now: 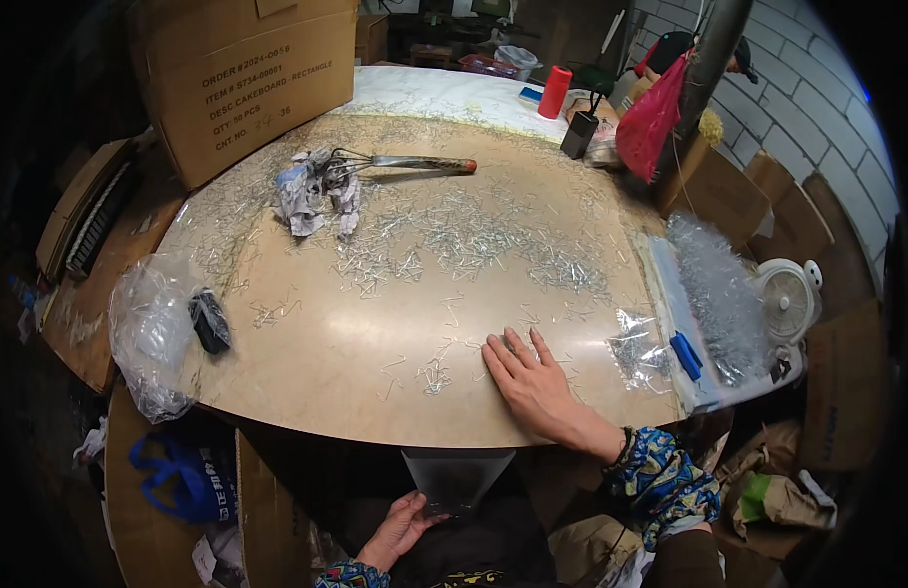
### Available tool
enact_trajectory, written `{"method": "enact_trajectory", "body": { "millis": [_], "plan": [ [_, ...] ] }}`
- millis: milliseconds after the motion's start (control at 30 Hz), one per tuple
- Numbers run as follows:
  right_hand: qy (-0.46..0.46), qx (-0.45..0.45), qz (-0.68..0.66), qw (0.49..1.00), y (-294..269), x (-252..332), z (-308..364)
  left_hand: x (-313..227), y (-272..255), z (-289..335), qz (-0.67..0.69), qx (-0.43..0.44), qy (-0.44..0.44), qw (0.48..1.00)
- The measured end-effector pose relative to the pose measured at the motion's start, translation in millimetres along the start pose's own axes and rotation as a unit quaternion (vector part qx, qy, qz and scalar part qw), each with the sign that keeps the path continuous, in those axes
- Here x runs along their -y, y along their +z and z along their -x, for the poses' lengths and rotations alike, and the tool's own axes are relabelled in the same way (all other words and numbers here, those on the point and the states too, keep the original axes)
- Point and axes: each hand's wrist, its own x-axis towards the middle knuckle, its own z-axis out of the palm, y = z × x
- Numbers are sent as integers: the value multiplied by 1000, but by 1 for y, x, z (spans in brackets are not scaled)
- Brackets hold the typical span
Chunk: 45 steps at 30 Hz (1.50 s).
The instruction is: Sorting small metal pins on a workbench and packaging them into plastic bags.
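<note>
The desk (317,377) spreads wide before the person, who is at its 6 o'clock. A big box (248,59) blocks the corner between 10 and 11. At 3 a bulging bag (720,294) crowds the edge; a crumpled bag (150,333) takes up 9, a pink bag (652,122) hangs at 2, and a fan (787,301) stands out past 3. Just below the near edge, at 6, is the clear pouch (459,475), its lower end pinched in the left grip (403,529). Towards 5 the right grip (534,390) lies flat, grasping nothing. Crumpled paper (302,201) at 10 and a long-handled tool (415,163) at 12 clutter the far side. A red can (554,93) stands at 1, a clear packet (638,348) lies near 4, with a blue clip (685,355) just beside it. Loose hooks (464,235) litter the middle, some beside the right grip.
</note>
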Motion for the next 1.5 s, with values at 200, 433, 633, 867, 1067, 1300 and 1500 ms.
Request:
{"method": "enact_trajectory", "body": {
  "millis": [200, 433, 633, 867, 1067, 1300, 1500],
  "plan": [
    [4, 3, 9, 1000, 2, 2, 7, -1, -1, 0, 17, 8, -8, 1000],
    [14, 8, 14, 1000, 1, 3, 10, 0, -1, 0, 16, 13, -8, 1000],
    [33, 8, 28, 999, 1, 4, 7, 0, -2, 0, -1, 0, -1, 1000],
    [26, 26, 34, 999, 1, -1, 14, -1, -4, 0, 9, 18, -2, 1000],
    [18, 13, 8, 1000, -8, 3, 11, -2, -1, 1, 10, 13, -8, 1000],
    [-6, 4, -2, 1000, -5, 3, 18, -2, 3, 3, 20, 18, 1, 1000],
    [-18, -24, 5, 1000, -7, -6, -24, 1, -7, 0, 37, 15, -2, 999]
  ]
}}
